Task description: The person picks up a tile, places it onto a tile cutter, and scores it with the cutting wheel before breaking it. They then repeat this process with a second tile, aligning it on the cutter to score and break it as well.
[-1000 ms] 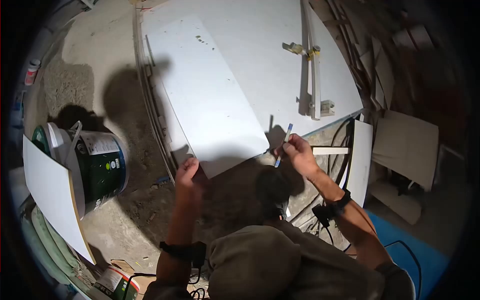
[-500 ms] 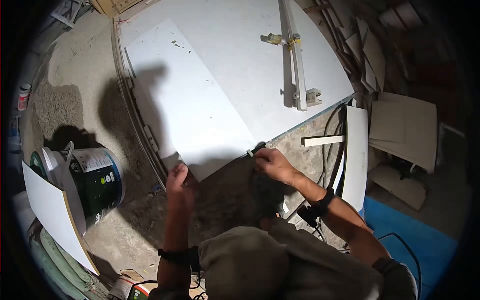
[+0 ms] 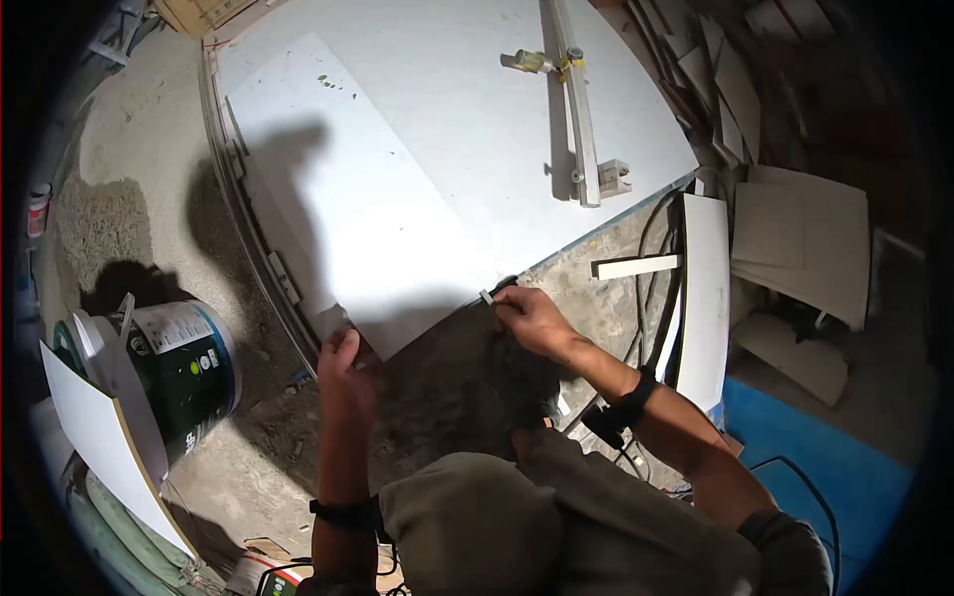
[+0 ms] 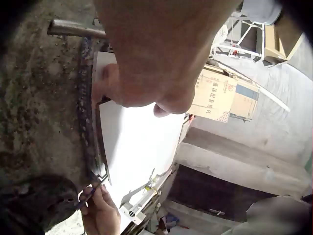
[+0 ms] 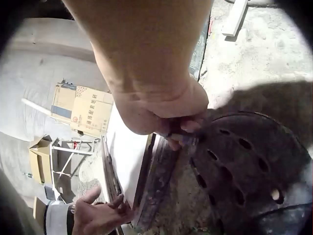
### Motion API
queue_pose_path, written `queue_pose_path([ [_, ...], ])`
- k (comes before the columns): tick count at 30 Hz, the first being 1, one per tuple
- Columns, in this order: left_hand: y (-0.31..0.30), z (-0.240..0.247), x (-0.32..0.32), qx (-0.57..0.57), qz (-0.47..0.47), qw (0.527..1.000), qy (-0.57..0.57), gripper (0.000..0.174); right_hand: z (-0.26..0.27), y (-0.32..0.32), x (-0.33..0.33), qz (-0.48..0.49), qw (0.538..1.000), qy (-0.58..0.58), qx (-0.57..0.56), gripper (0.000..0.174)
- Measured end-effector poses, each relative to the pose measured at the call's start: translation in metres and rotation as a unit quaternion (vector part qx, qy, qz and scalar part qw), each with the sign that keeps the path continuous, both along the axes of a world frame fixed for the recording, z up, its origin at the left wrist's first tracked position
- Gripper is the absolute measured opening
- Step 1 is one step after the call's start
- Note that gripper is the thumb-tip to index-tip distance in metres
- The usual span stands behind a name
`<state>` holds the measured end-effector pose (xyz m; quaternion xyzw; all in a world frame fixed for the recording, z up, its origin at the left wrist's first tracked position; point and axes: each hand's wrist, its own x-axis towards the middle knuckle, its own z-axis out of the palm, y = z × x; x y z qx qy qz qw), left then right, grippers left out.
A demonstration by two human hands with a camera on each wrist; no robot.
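Observation:
A white rectangular panel [image 3: 348, 199] lies on a larger white sheet [image 3: 477, 89]. At the panel's near left corner is my left hand [image 3: 348, 372], its fingers fairly straight against the edge in the right wrist view, thumb apart. My right hand [image 3: 537, 323] pinches a slim pen-like tool [image 3: 486, 297], whose pale end meets the panel's near right corner. The left wrist view shows that tool [image 4: 93, 192] between the thumb and fingers of the right hand [image 4: 101, 213]. The right hand's own wrist hides much of its grip in the right wrist view.
A metal bar with a clamp-like head [image 3: 581, 119] lies on the sheet. Left of me stand a dark green bucket [image 3: 179, 363] and a leaning white board [image 3: 109, 437]. Offcuts [image 3: 800, 243] and a long white strip [image 3: 704, 298] are at the right. A shoe [image 5: 244, 166] is below my right hand.
The tool, held upright beside the panel at first, has tilted and come to the near right corner, the right hand turning with it. The left hand keeps its place at the left corner.

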<state>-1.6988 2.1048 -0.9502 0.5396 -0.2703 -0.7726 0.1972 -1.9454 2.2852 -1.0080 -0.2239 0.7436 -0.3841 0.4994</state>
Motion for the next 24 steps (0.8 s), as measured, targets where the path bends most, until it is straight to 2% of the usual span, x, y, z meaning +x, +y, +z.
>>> queue_pose_path([
  [2,-0.001,-0.001,0.001,0.001,-0.010,1.000,-0.022,0.042,-0.001,0.001,-0.001,-0.003,1.000,-0.007,0.001,0.016],
  [5,-0.001,0.000,0.001,0.009,-0.005,1.000,0.008,0.043,0.010,-0.003,-0.002,0.015,1.000,-0.003,0.018,0.014],
  [7,-0.002,0.009,-0.005,-0.036,-0.042,0.995,-0.082,0.043,0.012,-0.004,-0.001,0.002,1.000,-0.003,0.017,0.016],
  [8,-0.005,0.011,-0.005,-0.035,-0.043,0.995,-0.083,0.043,0.014,-0.005,-0.001,0.002,1.000,-0.004,0.019,0.016],
  [10,-0.014,0.016,-0.003,-0.128,-0.146,0.969,-0.155,0.042,0.021,-0.008,-0.002,0.032,0.999,0.023,0.029,0.016],
  [11,-0.017,0.020,-0.005,-0.127,-0.145,0.969,-0.155,0.042,0.018,-0.007,-0.002,0.033,0.999,0.023,0.029,0.016],
  [13,-0.025,0.031,-0.012,-0.157,-0.225,0.938,-0.213,0.042,0.016,-0.008,-0.002,0.034,0.999,0.022,0.010,0.016],
  [14,-0.026,0.023,-0.013,-0.159,-0.222,0.938,-0.216,0.042,0.016,-0.009,-0.003,0.037,0.999,0.021,0.007,0.016],
  [15,-0.025,0.005,-0.015,-0.341,-0.225,0.871,-0.273,0.042,0.025,-0.012,-0.005,0.091,0.982,0.164,0.027,0.015],
  [16,-0.025,-0.008,-0.019,-0.508,-0.218,0.769,-0.321,0.042,0.034,-0.017,-0.007,0.142,0.941,0.305,0.046,0.014],
  [17,-0.028,-0.020,-0.023,-0.508,-0.216,0.769,-0.323,0.042,0.041,-0.027,-0.011,0.145,0.941,0.304,0.044,0.014],
  [19,-0.035,-0.035,-0.039,-0.672,-0.208,0.629,-0.330,0.043,0.050,-0.057,-0.023,0.037,0.871,0.484,-0.075,0.012],
  [20,-0.031,-0.042,-0.051,-0.626,-0.165,0.698,-0.308,0.046,0.047,-0.075,-0.025,-0.008,0.874,0.478,-0.091,0.012],
  [21,-0.030,-0.048,-0.058,-0.627,-0.161,0.697,-0.309,0.046,0.039,-0.096,-0.026,-0.053,0.874,0.471,-0.107,0.012],
  [22,-0.030,-0.053,-0.063,-0.646,-0.157,0.673,-0.326,0.048,0.019,-0.115,-0.026,-0.079,0.887,0.452,-0.050,0.010],
  [23,-0.031,-0.055,-0.068,-0.663,-0.153,0.647,-0.344,0.050,0.009,-0.124,-0.023,-0.077,0.887,0.453,-0.054,0.010],
  [24,-0.028,-0.054,-0.071,-0.670,-0.161,0.629,-0.360,0.055,0.002,-0.131,-0.020,-0.088,0.845,0.526,-0.041,0.010],
])
